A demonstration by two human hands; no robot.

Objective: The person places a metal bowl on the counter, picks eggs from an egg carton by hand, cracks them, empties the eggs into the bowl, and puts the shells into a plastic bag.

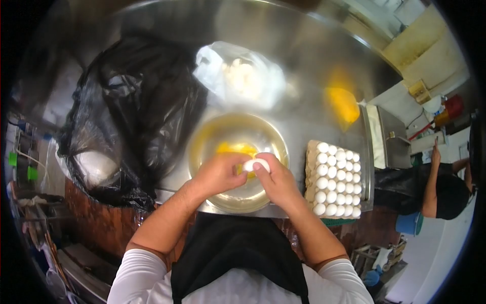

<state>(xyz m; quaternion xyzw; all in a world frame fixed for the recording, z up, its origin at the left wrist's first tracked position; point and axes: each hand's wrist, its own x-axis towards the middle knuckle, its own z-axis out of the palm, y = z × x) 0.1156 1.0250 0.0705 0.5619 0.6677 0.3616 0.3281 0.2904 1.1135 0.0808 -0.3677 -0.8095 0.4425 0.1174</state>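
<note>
A: Egg location?
B: The egg [257,162] is held above the near half of the metal bowl [230,126], seemingly so that any drips get caught. Cracked or whole, cannot be told.
A: Hands?
B: Both mostly closed. The egg's left end is pinched by the left hand [217,173], its right end by the right hand [276,180], thumbs pressed in close. An even, two-sided grip, probably for control of a fragile shell.
A: In the bowl?
B: Yellow egg contents [235,148], partly hidden by the fingers.
A: Around it?
B: The cardboard tray [309,172] of white eggs is set right of the bowl, likely for easy reach. A white plastic bag [273,83] is placed beyond the bowl, a black plastic bag [147,91] to its left. Something yellow [344,106] is seen beyond the tray, identity unclear. All are rested on the metal table [304,109].
</note>
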